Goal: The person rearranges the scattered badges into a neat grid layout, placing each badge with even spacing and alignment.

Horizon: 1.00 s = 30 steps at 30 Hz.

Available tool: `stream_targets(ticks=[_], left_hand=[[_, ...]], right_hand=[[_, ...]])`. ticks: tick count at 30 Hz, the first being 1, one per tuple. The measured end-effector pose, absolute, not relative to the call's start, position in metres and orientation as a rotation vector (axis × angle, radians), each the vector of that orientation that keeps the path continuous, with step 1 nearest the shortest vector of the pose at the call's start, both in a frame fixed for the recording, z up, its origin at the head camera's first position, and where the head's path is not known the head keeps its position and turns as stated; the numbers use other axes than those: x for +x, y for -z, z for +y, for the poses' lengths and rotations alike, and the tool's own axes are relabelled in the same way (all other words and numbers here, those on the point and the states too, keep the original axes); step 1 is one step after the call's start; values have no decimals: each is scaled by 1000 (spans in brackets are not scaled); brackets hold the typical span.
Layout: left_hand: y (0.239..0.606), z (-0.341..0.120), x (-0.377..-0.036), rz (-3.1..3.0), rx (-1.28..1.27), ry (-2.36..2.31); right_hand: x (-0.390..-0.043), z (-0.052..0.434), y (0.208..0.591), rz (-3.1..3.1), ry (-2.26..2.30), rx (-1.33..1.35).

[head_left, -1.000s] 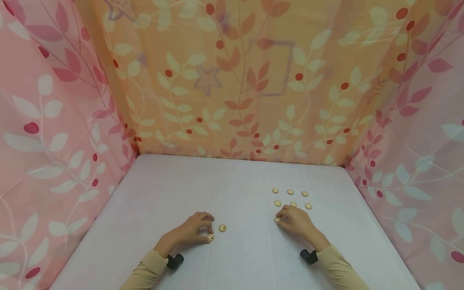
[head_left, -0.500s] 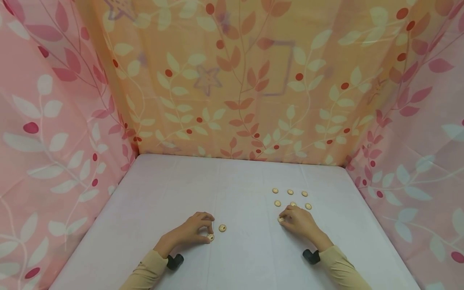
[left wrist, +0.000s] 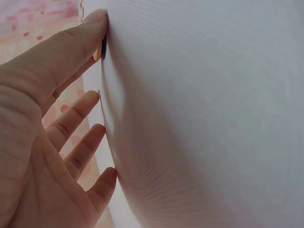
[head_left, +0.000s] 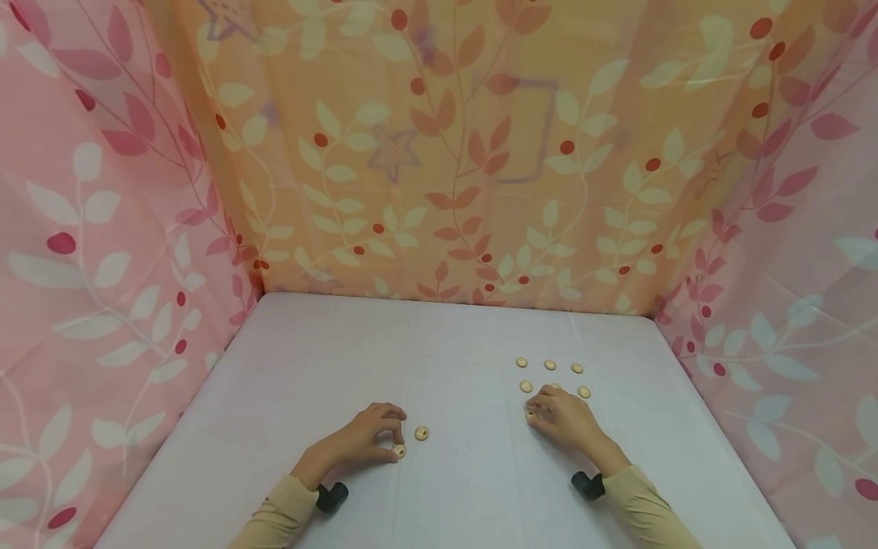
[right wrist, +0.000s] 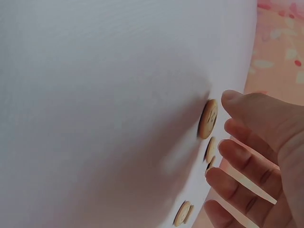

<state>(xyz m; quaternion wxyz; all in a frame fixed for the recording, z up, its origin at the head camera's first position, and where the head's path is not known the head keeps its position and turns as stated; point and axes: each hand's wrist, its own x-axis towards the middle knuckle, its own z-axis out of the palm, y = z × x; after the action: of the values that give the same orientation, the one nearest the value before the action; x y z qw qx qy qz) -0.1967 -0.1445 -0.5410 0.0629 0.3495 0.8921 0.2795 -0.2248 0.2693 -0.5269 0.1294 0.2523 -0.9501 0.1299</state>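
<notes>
Item: buttons on a white table [head_left: 446,488], sorting in hand. From my remote seat I count a grid [head_left: 551,377] of small tan buttons on the right half of the table: a far row of three, a second row of three whose middle piece is half hidden by the right hand [head_left: 559,418], and a seventh button [head_left: 530,416] starting a third row at the near left corner. The right hand's thumb and fingers are curled close about that seventh button; in the right wrist view the thumb tip sits just beside it rather than clearly clamped, so I cannot tell whether it is pinched or merely touched. On the left half, the left hand [head_left: 357,442] pinches a stock button [head_left: 399,451] between thumb and forefinger against the table (the left wrist view shows only a sliver of it under the thumb tip), and a loose button [head_left: 421,433] lies just beside it, apart from the fingers. My judgement: two rows stand complete, the third is just begun, and the two pieces on the left would fill it, so the work is well past halfway. Brands, labels, writing: none legible anywhere; the buttons are too small to read, the table is plain, and the pink and orange curtains [head_left: 439,168] carry only a leaf, berry and star print. Both sleeves are beige, with a dark wrist mount [head_left: 332,496] at each cuff.
</notes>
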Motion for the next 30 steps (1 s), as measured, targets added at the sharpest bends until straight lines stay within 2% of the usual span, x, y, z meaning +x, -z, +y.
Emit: stream_targets(ticks=[30], left_hand=[[539, -144, -195, 2683, 1036, -853]], right_hand=[[-227, 179, 526, -2679, -496, 1081]])
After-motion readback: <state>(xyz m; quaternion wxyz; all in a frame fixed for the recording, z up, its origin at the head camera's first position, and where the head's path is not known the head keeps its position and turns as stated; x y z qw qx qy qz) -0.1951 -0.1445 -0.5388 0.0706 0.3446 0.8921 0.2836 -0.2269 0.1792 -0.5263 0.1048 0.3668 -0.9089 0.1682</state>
